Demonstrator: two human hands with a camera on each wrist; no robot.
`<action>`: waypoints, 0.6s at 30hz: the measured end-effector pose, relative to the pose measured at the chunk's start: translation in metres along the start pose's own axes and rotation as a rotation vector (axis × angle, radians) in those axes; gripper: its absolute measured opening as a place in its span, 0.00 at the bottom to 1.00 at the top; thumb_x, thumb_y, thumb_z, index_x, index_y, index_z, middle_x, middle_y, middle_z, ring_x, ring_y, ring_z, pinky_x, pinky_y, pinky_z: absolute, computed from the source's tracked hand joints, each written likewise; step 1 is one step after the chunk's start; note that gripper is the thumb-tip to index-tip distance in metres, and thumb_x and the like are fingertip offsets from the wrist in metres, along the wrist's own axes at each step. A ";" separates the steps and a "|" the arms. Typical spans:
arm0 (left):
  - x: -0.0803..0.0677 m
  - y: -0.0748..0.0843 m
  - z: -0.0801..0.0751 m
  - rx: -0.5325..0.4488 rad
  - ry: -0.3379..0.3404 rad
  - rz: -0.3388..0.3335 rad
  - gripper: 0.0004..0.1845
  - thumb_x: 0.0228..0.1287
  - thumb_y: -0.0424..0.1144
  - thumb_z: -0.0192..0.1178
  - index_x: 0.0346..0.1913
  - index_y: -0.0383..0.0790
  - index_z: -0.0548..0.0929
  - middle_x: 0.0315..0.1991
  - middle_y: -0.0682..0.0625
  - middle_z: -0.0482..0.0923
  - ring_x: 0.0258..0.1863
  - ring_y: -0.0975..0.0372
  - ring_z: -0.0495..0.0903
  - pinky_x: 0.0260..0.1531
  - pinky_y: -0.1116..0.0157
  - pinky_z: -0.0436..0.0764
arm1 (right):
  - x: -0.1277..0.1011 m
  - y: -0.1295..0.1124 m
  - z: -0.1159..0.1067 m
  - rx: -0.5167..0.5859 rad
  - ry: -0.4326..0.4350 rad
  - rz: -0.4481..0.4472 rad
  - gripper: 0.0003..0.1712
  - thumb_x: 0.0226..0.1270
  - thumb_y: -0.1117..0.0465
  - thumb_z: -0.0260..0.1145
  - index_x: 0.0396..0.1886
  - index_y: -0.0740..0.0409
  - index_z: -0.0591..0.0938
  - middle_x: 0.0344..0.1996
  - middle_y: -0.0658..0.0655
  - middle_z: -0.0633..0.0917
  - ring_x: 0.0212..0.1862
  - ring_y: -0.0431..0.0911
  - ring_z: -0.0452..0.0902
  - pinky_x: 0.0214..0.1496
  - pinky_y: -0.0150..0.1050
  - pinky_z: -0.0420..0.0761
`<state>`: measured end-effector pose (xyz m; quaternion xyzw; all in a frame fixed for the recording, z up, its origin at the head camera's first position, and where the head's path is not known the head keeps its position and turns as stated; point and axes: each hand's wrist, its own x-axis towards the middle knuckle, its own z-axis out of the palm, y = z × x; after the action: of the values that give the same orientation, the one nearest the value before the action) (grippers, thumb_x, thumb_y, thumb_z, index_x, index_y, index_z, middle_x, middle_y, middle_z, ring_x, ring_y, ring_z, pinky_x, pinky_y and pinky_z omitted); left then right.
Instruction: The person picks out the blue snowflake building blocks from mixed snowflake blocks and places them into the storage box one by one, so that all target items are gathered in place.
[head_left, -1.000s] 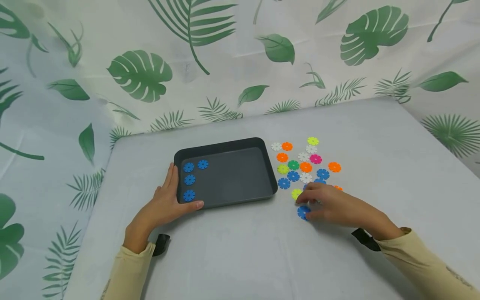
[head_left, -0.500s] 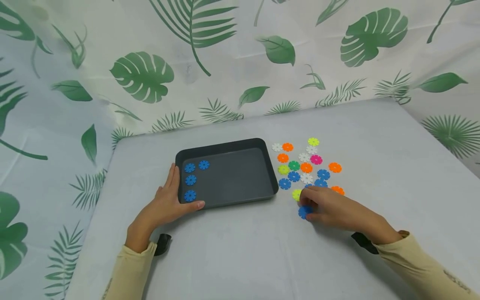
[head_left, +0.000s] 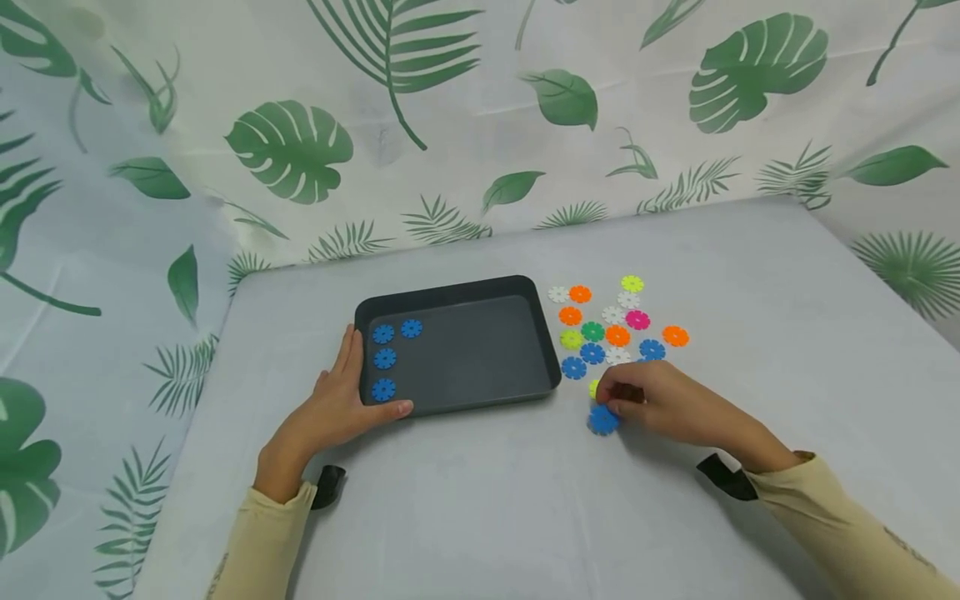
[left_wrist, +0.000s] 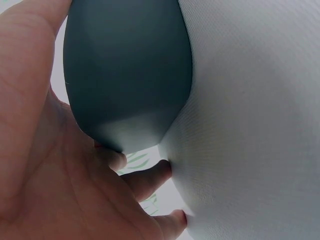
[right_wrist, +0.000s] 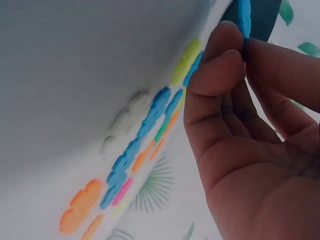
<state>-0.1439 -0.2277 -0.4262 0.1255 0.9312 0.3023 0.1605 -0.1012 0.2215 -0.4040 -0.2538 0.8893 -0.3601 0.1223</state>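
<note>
My right hand (head_left: 660,407) sits just below and right of the frame's centre in the head view, fingers curled, pinching a blue disc (head_left: 603,419) between thumb and fingertips; the disc lies at the hand's lower left edge, low to the cloth (head_left: 480,500), just right of the tray's near right corner. In the right wrist view the same disc (right_wrist: 244,17) shows edge-on at the top of the frame, clamped between my thumb and the tip of a bent finger (right_wrist: 220,50). My left hand (head_left: 330,408) is at centre left in the head view, fingers nearly straight along the left wall of the dark tray (head_left: 465,287), thumb lying against its near edge; it steadies the tray without closing round it. The left wrist view shows the tray's rounded corner (left_wrist: 125,70) against my palm (left_wrist: 45,165). Inside the tray, at its left end, four blue discs (head_left: 384,360) lie flat: three in a column, and one beside the top one. Right of the tray, above my right hand, a loose pile of discs (head_left: 615,321) is scattered on the cloth: white, orange, yellow-green, pink, green and blue. A yellow-green disc (head_left: 594,387) peeks out at my right fingertips, partly hidden.
</note>
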 end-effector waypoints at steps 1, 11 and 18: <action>0.000 0.000 0.000 0.001 0.000 -0.002 0.75 0.64 0.70 0.69 0.85 0.34 0.25 0.86 0.42 0.16 0.84 0.38 0.35 0.75 0.30 0.38 | 0.001 -0.001 0.000 0.011 0.004 0.004 0.10 0.71 0.74 0.71 0.41 0.53 0.88 0.36 0.43 0.86 0.40 0.42 0.81 0.45 0.35 0.86; 0.000 0.000 0.000 -0.002 0.002 -0.001 0.74 0.64 0.70 0.69 0.85 0.34 0.25 0.86 0.42 0.17 0.85 0.41 0.33 0.76 0.30 0.38 | 0.014 -0.010 -0.002 0.071 0.029 0.013 0.06 0.73 0.69 0.73 0.43 0.54 0.88 0.36 0.44 0.86 0.40 0.43 0.83 0.44 0.35 0.86; -0.001 0.000 -0.001 -0.002 -0.002 0.000 0.75 0.64 0.70 0.69 0.85 0.34 0.25 0.86 0.42 0.16 0.85 0.40 0.33 0.75 0.30 0.38 | 0.025 -0.014 -0.002 0.103 0.044 -0.010 0.08 0.74 0.71 0.70 0.44 0.55 0.89 0.37 0.45 0.88 0.39 0.43 0.84 0.43 0.35 0.86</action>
<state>-0.1435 -0.2282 -0.4257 0.1258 0.9307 0.3029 0.1617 -0.1178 0.2005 -0.3931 -0.2435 0.8709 -0.4114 0.1137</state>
